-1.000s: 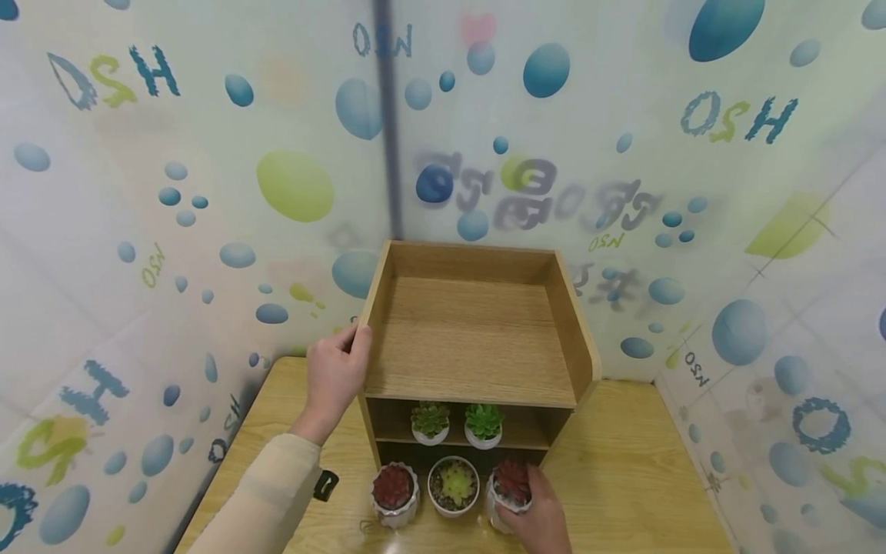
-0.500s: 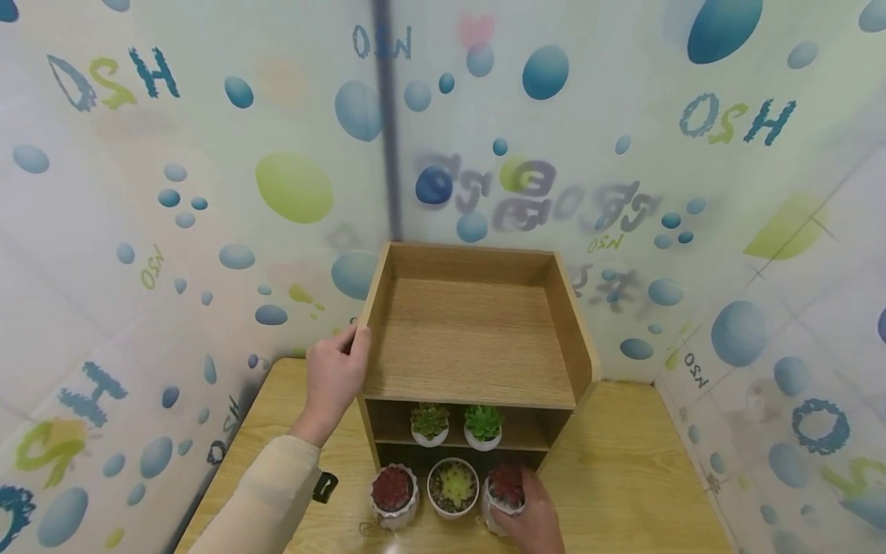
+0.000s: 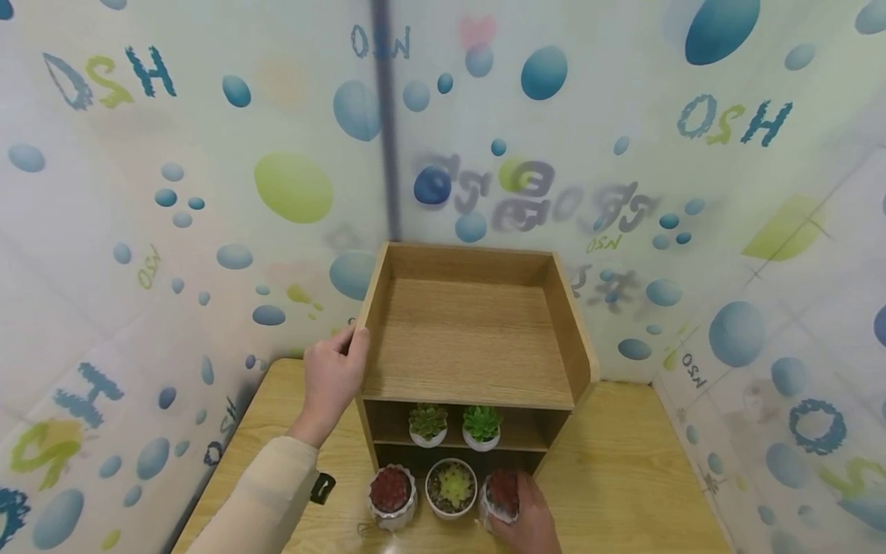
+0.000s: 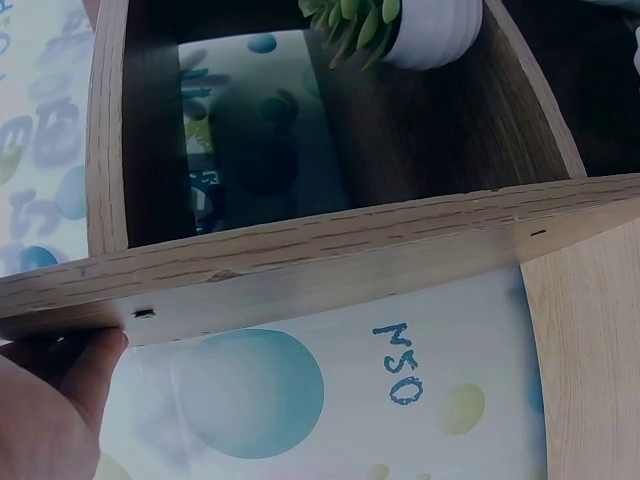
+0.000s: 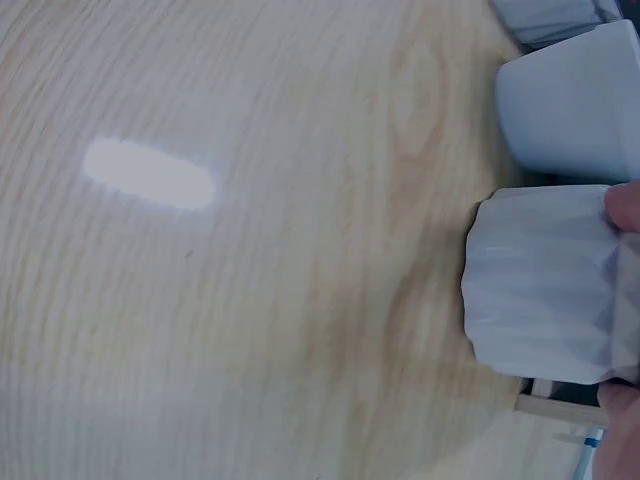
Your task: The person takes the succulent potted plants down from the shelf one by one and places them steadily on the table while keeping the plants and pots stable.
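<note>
My left hand (image 3: 332, 377) holds the left side panel of a small wooden shelf (image 3: 471, 338), thumb on its edge; the left wrist view shows the fingertips at the panel's side. At the lower right, my right hand (image 3: 533, 523) grips a red succulent in a white pot (image 3: 503, 496), fingers on either side of the ridged pot (image 5: 540, 285). Just left of it stands a yellow-green succulent in a round white pot (image 3: 451, 489). Another potted red succulent (image 3: 391, 492) ends the row on the left. Part of the held pot is hidden behind my hand.
Two green succulents in white pots, one darker (image 3: 428, 425) and one brighter (image 3: 481, 425), stand on the shelf's middle level. The shelf rests on a wooden table (image 3: 623, 462). Patterned walls (image 3: 623, 192) enclose the table behind and at both sides.
My right hand has shifted the red succulent's pot slightly left, closer to the yellow-green one. My left hand stays at the shelf's side panel.
</note>
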{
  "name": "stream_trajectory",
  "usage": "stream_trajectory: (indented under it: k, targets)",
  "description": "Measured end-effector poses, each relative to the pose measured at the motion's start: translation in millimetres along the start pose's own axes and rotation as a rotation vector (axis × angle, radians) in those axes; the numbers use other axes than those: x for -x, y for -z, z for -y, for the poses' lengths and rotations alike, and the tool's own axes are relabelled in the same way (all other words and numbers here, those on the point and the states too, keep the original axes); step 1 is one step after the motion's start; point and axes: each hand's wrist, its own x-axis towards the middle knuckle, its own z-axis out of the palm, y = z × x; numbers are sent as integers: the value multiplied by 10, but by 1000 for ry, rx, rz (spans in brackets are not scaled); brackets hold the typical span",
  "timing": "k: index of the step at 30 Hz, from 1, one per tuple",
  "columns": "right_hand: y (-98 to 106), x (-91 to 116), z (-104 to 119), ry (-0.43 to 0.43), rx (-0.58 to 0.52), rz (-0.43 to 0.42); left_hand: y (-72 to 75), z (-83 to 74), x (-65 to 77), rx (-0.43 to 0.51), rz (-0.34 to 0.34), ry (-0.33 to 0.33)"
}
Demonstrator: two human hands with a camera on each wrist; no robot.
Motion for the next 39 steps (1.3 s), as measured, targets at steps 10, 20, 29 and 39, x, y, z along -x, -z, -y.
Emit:
stream_trajectory:
  k: [10, 20, 29, 39]
  targets:
    - [-82, 48, -53, 55, -8, -88, 8, 3, -12, -16, 10, 6]
    - [-127, 67, -69, 44, 2, -116, 14, 19, -24, -21, 15, -9]
    - [-117, 75, -64, 52, 8, -128, 11, 6, -22, -24, 11, -12]
    - [-97, 100, -3, -16, -19, -102, 13, 16, -22, -27, 9, -15]
